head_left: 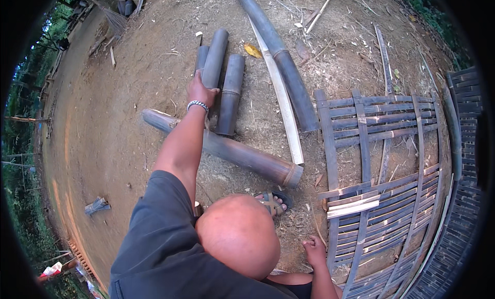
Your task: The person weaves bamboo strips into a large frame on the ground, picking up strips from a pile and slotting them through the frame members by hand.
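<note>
My left hand [201,91], with a chain bracelet at the wrist, reaches forward and grips the near end of a dark bamboo section [215,54]. A shorter bamboo piece [201,55] lies against its left side. Just right of it is another bamboo piece [232,93] with a node ring. A thicker bamboo pole [252,162] lies crosswise nearer to me, passing under my left forearm. My right hand [314,251] is low on the right beside a woven bamboo lattice [363,170]. Its fingers are curled, and I cannot make out anything in them.
A long bamboo pole [289,67] and a pale split strip [281,100] stretch away ahead. Short pale strips [353,207] lie across the lattice. My sandalled foot [276,202] is behind the crosswise pole. Chips litter the dirt; a broom [115,21] is far left.
</note>
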A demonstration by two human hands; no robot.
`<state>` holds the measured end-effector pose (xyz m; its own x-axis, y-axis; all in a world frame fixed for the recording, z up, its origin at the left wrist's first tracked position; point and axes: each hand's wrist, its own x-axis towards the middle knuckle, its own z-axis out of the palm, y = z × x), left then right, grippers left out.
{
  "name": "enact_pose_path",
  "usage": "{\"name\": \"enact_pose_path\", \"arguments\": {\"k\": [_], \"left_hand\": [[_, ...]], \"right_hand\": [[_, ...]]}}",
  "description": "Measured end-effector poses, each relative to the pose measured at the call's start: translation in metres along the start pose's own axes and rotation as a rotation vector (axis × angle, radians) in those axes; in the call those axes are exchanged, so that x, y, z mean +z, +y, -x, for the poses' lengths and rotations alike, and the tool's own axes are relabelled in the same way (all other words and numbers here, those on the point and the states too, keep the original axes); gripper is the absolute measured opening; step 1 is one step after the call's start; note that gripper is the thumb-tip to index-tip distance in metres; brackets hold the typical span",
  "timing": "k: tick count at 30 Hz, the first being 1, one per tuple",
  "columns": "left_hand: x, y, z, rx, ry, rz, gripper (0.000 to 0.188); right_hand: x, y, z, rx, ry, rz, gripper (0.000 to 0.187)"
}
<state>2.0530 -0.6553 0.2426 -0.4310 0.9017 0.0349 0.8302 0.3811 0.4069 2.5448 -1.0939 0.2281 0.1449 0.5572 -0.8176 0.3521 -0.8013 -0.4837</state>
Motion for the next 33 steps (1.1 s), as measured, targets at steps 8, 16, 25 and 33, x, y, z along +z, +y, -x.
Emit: {"name": "enact_pose_path", "arguments": {"k": [8, 16, 25, 33], "left_hand": [[0.044, 0.025, 0.072, 0.396, -0.216, -0.457, 0.063], [0.047, -0.01, 0.033, 0.152, -0.111, -0.645, 0.044], [0.028, 0.039, 0.178, 1.001, -0.762, -0.241, 0.095], [0.012, 0.035, 0.177, 0.966, -0.799, -0.364, 0.085]], "right_hand": [[0.02, 0.005, 0.013, 0.079, -0.038, 0.047, 0.051], [0.004, 0.001, 0.019, 0.128, -0.032, 0.097, 0.05], [-0.007, 0.025, 0.012, 0.142, 0.027, 0.007, 0.049], [0.01, 0.012, -0.001, 0.096, -0.04, 0.143, 0.048]]}}
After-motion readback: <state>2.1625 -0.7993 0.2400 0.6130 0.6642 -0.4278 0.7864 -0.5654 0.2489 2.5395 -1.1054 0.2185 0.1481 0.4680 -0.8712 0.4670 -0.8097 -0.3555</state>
